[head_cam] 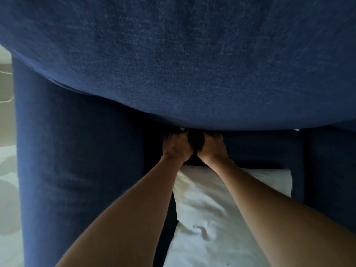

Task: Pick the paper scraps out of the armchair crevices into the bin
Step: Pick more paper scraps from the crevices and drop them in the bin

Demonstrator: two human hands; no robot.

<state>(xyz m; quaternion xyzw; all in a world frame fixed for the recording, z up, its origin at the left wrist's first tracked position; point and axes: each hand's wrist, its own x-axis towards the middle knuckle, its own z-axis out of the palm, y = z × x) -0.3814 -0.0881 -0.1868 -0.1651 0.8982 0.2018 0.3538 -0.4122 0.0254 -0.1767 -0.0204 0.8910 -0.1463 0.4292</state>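
Observation:
A dark blue armchair fills the view; its backrest (173,64) looms over the top half and its left arm (77,160) runs down the left side. My left hand (176,146) and my right hand (211,146) are side by side, fingers pushed into the dark crevice under the backrest. Fingertips are hidden in the gap. A small white paper scrap (182,128) peeks out just above my left hand. Another white scrap (296,129) shows at the crevice far right. What the fingers hold is hidden. No bin is in view.
A white cushion (221,209) lies on the seat under my forearms. The right arm of the chair (331,170) closes the right side. Pale floor (7,170) shows at the left edge.

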